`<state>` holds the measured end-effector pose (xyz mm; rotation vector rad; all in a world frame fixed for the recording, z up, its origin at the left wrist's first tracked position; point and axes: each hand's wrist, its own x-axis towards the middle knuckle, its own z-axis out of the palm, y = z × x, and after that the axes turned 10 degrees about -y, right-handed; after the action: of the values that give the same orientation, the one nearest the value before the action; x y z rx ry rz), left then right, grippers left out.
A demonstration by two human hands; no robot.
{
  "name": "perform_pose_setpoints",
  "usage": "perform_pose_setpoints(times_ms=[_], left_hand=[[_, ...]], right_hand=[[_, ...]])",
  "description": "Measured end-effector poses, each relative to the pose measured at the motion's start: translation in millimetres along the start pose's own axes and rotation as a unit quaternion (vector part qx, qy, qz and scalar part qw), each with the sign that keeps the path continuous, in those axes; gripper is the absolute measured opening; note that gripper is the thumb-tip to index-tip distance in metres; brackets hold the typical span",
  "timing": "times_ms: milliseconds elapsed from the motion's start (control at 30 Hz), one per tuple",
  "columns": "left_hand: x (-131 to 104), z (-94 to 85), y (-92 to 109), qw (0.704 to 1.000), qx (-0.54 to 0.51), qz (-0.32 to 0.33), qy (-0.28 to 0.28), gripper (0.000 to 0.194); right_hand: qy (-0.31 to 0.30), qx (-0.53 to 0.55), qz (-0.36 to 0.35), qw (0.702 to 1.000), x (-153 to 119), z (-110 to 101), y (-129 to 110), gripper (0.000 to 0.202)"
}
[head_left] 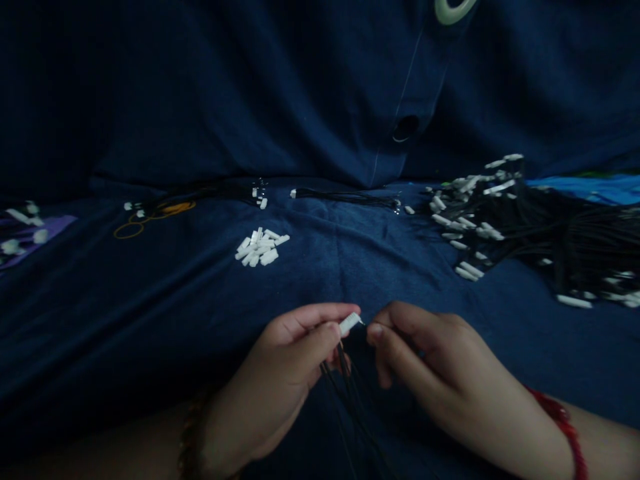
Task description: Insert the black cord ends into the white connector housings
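My left hand [300,367] pinches a small white plastic connector [349,325] between thumb and forefinger. Several thin black wires [345,387] hang down below that hand, beside the connector. Close to the right of it, my right hand [425,353] has its thumb and forefinger pressed together. A tiny shiny tip [363,323] shows at the connector's end, pointing toward the right fingertips. What those fingers hold is too small to make out. Beyond my hands lies a small pile of loose white connectors [261,247] on the dark blue cloth [320,287].
To the right lies a large heap of black wires [575,227] with white connectors. Two thin wire bundles, one left [215,192] and one centre [345,195], lie at the back near an orange rubber band [129,231]. More white connectors [40,236] rest on purple material at far left.
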<state>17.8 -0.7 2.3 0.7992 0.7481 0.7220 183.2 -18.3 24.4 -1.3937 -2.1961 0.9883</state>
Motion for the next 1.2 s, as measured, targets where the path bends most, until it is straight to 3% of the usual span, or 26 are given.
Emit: perform_pose_setpoints(times_ms=[233,467,933,1200], left_hand=[[1.0,-4.4,-6.5,0.989,0.145,0.022,0.023,0.021],[0.8,-3.4,-4.7,0.977,0.209,0.011,0.034,0.022],[0.1,-1.5,-1.0,0.966,0.256,-0.002,0.022,0.024],[-0.9,-2.6,-5.6,0.986,0.163,0.008,0.033,0.018]], right_hand=[[0.028,-0.079,0.001,0.996,-0.8,4.9,0.3,0.022],[0.026,-0.119,0.005,0.993,-0.4,8.8,4.3,0.019],[0.042,-0.131,-0.023,0.990,-1.6,14.3,6.7,0.016],[0.031,-0.123,-0.052,0.991,-2.8,14.2,7.1,0.014]])
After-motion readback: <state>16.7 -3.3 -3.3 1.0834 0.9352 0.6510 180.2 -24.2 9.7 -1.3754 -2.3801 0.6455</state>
